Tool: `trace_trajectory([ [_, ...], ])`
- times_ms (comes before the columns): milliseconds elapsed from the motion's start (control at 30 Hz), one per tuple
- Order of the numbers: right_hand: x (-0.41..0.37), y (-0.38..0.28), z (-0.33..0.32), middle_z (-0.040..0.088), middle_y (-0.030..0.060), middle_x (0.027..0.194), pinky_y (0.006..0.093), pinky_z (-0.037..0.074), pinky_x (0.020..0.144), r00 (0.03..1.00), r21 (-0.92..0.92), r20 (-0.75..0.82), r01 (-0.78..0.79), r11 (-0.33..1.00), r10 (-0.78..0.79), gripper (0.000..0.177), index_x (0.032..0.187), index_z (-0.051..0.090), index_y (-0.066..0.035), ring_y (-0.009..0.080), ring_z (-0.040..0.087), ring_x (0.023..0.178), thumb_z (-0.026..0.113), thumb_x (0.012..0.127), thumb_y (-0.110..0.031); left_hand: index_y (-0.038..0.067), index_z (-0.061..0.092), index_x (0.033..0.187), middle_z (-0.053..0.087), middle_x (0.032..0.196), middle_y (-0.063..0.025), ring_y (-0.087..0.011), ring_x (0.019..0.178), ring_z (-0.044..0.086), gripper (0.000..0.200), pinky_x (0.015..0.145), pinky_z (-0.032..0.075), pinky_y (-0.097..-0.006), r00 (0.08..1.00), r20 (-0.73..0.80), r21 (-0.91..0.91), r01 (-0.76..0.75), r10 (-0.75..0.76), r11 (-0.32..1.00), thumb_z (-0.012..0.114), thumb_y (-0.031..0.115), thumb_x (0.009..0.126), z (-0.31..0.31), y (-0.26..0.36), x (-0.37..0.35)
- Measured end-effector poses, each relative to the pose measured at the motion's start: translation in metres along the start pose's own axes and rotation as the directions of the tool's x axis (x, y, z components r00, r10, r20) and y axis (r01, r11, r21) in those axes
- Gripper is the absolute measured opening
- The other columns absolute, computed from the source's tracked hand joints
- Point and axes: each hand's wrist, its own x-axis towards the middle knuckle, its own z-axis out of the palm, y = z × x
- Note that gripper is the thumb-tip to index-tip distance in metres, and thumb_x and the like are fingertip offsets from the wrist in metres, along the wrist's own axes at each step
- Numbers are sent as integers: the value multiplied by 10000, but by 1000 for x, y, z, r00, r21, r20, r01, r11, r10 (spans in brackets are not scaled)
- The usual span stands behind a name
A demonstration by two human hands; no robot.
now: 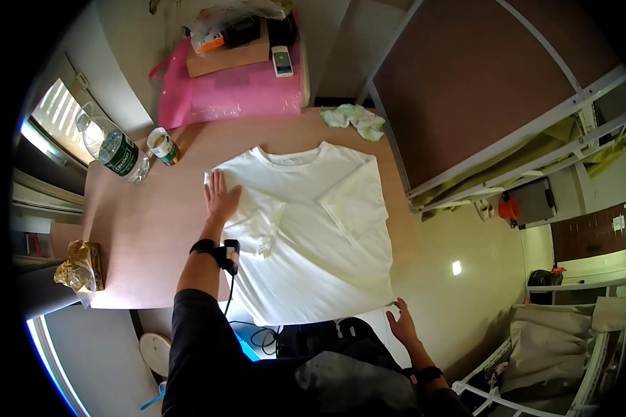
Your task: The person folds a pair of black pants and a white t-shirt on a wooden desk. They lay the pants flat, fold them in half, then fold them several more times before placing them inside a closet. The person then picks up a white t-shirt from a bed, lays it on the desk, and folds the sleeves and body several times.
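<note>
A white T-shirt [306, 236] lies spread on the wooden table, its neckline at the far side and its hem along the near edge. Both of its sleeves are folded inward over the front. My left hand [222, 197] rests flat on the shirt's left shoulder edge, fingers stretched out and pointing away from me. Beside the lower right corner of the hem is my right hand [402, 326], its thumb and fingers apart, fingertips right at the cloth's edge. Nothing shows between them.
A large plastic bottle [117, 151] and a paper cup [163, 146] stand at the back left. A pink bag [243, 94] with a box sits at the back. A crumpled cloth [355, 121] lies back right, near a metal-framed panel [466, 83]. Gold packaging [82, 267] is at the left edge.
</note>
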Motion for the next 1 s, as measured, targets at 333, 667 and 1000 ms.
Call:
trace_trajectory([
  [333, 33, 39, 28, 456, 170, 1325, 409, 371, 1010, 964, 307, 236, -191, 932, 120, 842, 1410, 227, -26, 281, 437, 1251, 756, 778, -196, -46, 307, 1338, 442, 1227, -169, -270, 1124, 423, 494, 987, 327, -365, 778, -192, -524, 434, -598, 733, 510, 185, 951, -26, 2, -336],
  [667, 31, 74, 15, 615, 98, 1095, 319, 445, 889, 890, 294, 453, -194, 936, 42, 423, 1194, 511, 21, 170, 572, 995, 649, 873, -217, -10, 594, 1134, 642, 997, -44, -127, 922, 572, 307, 852, 416, -250, 706, 635, -682, 703, -313, 203, 540, 222, 940, -35, 12, -405],
  [1000, -15, 79, 7, 604, 55, 841, 277, 461, 673, 974, 634, 218, -190, 750, 62, 379, 1015, 567, 17, 111, 548, 753, 634, 885, -332, -40, 560, 1149, 646, 971, -58, -111, 822, 594, 331, 750, 469, -253, 719, 660, -664, 694, -217, 277, 567, 210, 931, -83, 21, -472],
])
